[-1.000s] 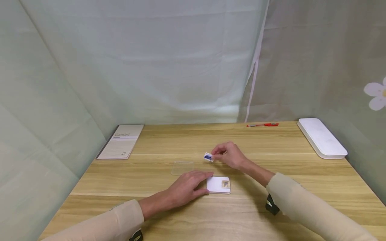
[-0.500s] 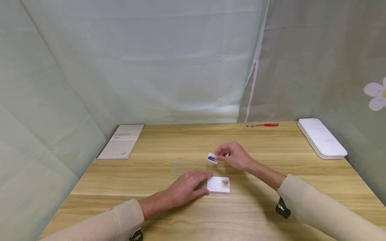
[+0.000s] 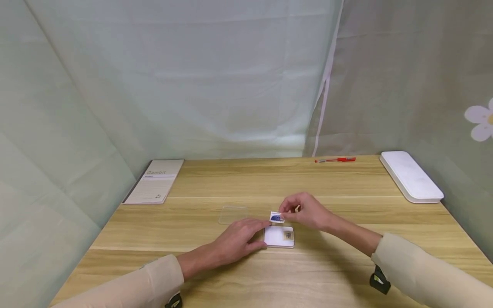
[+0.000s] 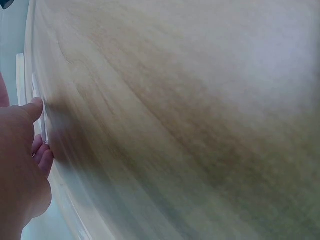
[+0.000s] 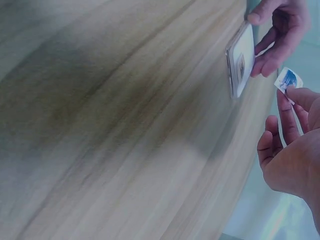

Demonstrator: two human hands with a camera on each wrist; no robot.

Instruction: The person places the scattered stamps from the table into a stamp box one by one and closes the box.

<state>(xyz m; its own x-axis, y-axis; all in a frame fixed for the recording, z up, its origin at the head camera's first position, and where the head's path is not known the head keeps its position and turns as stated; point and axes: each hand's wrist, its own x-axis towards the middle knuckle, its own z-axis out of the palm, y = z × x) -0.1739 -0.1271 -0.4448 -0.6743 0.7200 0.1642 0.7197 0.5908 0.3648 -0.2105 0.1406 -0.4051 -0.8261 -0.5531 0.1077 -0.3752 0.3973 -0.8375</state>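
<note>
My right hand [image 3: 306,210] pinches a small blue-and-white postage stamp [image 3: 276,217] between thumb and fingertips. It holds the stamp just beyond the far edge of a small flat white case [image 3: 273,236]. My left hand [image 3: 239,240] grips that case at its left end, thumb at the near corner and fingers at the far one. On the case's right part lies a second stamp [image 3: 288,235], tan with a dark figure. In the right wrist view, the pinched stamp [image 5: 288,80] is tilted beside the left hand's fingers.
A clear plastic sheet or lid [image 3: 233,214] lies flat just beyond the left hand. Farther off on the wooden table are a notebook [image 3: 154,184] at left, a red pen [image 3: 336,160] at the back and a white oblong box [image 3: 412,176] at right. Curtains hang behind.
My right hand has carried the stamp to the right and then nearer, up to the case's far edge. The left hand and the case have stayed put.
</note>
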